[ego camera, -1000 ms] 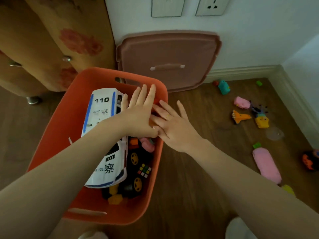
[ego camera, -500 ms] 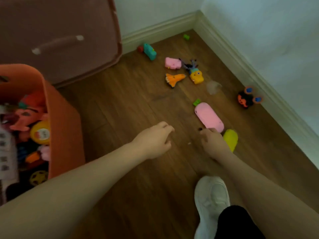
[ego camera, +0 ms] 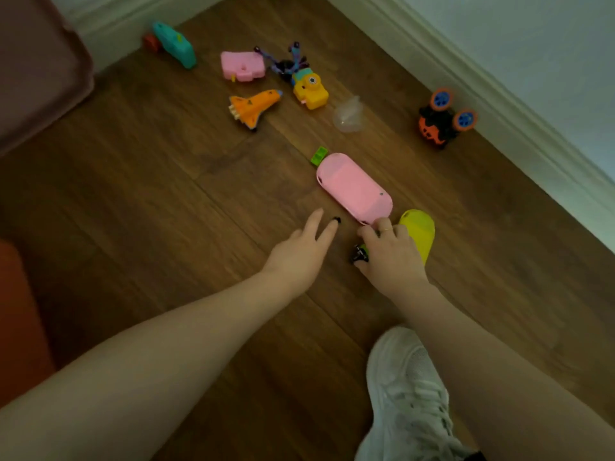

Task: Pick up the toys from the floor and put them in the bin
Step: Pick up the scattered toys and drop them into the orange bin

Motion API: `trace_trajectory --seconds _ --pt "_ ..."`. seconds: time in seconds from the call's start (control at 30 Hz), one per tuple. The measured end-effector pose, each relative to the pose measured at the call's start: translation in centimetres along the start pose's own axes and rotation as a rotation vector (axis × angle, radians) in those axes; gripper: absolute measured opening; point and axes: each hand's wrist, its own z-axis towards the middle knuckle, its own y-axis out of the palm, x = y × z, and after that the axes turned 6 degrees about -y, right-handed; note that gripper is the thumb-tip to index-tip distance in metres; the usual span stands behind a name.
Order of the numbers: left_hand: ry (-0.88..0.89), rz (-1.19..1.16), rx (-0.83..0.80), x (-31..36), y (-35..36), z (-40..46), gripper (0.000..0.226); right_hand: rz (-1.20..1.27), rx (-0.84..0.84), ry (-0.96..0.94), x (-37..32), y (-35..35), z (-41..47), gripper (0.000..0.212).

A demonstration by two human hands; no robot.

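Observation:
On the wooden floor lies a long pink oval toy (ego camera: 354,188) with a small green brick (ego camera: 318,155) at its far end. My right hand (ego camera: 391,257) sits at its near end with fingers curled, gripping a small black and green toy (ego camera: 360,253) on the thumb side; its fingertips touch the pink toy. A yellow toy (ego camera: 420,227) lies partly under that hand. My left hand (ego camera: 299,252) reaches out with straight fingers, the tips next to a tiny black piece (ego camera: 336,220). Only a corner of the orange bin (ego camera: 15,311) shows at the left edge.
Farther off lie an orange shuttle (ego camera: 254,106), a pink camera (ego camera: 243,65), a yellow camera (ego camera: 311,91), a teal toy (ego camera: 174,44), a clear cap (ego camera: 347,114) and a black car with blue wheels (ego camera: 442,119). The brown lid (ego camera: 33,78) leans back left. My white shoe (ego camera: 406,394) is near.
The view swung from the bin to the floor at its right. Both hands left the bin and dropped to the toys; my right hand closed on the small black and green toy.

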Motion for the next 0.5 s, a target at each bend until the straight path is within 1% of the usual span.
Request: trace_trajectory --seconds 0.07,0.17,0.23,0.27,0.33,0.4,0.43,0.5 --pt "0.008 0.031 0.041 0.3 -0.4 1.3 0.075 0.007 0.0 -0.047 0.2 0.2 0.1 0.049" --pt "0.051 0.142 0.07 0.8 -1.6 2.5 0.07 0.051 -0.034 -0.126 0.2 0.1 0.2 0.036" --pt "0.083 0.225 0.074 1.1 -2.4 3.1 0.065 0.133 -0.054 -0.152 0.3 -0.1 0.4 0.03" --pt "0.1 0.26 0.082 1.3 -2.6 3.2 0.06 0.216 -0.033 -0.146 0.4 -0.2 0.6 0.029" --pt "0.133 0.321 0.086 1.4 -2.9 3.5 0.052 0.47 0.095 -0.098 0.7 -0.2 0.8 0.026" --pt "0.148 0.328 0.059 1.0 -2.7 3.6 0.05 0.776 0.198 0.028 0.9 -0.4 1.1 0.021" --pt "0.141 0.278 0.043 0.7 -2.5 3.6 0.044 1.017 0.212 0.124 0.8 -0.6 1.1 0.021" --pt "0.101 0.086 0.039 -0.1 -2.4 3.1 0.023 1.588 0.166 0.312 0.4 -1.3 1.1 0.024"
